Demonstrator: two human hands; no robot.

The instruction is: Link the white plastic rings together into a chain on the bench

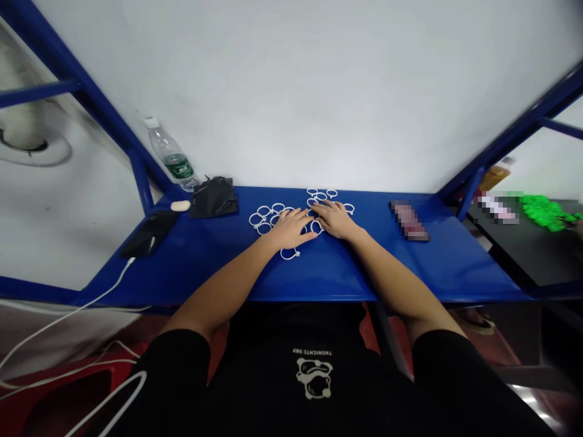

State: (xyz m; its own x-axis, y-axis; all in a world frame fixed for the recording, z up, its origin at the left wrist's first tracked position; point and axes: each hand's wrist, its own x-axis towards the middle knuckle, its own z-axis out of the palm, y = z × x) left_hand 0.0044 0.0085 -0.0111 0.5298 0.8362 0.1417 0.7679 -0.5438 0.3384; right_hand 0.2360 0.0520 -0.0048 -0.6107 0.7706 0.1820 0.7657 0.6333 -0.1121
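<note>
White rings (297, 254) — blue tabletop (314, 276), pale wall (296, 97) behind.

A workroom or dormitory (which one is unclear): a blue table (319, 279) with a metal frame (140, 181) against a white wall (296, 91), a bottle (177, 162) at its far left corner, a cabled phone (150, 233) by its left edge.
</note>
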